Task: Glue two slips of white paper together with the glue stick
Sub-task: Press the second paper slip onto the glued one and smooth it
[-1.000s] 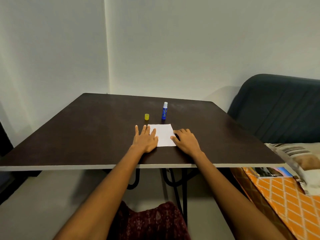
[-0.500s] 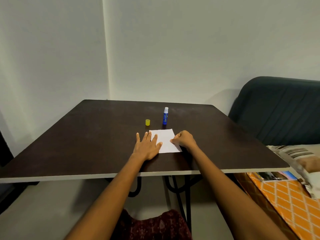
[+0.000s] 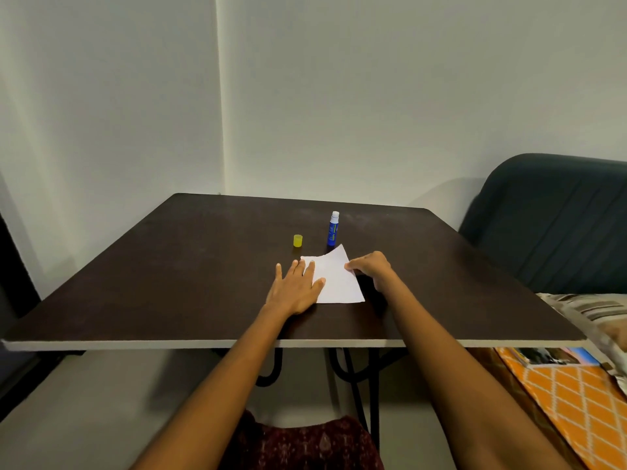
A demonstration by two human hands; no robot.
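While an orange patterned cloth [image 3: 573,398] and a dark sofa [image 3: 549,225] sit off to the right of the dark counter [image 3: 169,283], the left hand [image 3: 296,287] lies flat with fingers spread on the near left part of the white paper [image 3: 336,276]. The right hand [image 3: 371,268] pinches the paper's right edge, lifting its far corner. Beyond the paper stand the uncapped blue glue stick [image 3: 333,228] and, to its left, the yellow cap [image 3: 298,240], apart from each other.

White paper [image 3: 336,279], blue glue stick [image 3: 333,230], yellow cap [image 3: 297,240], dark-brown table [image 3: 169,266].
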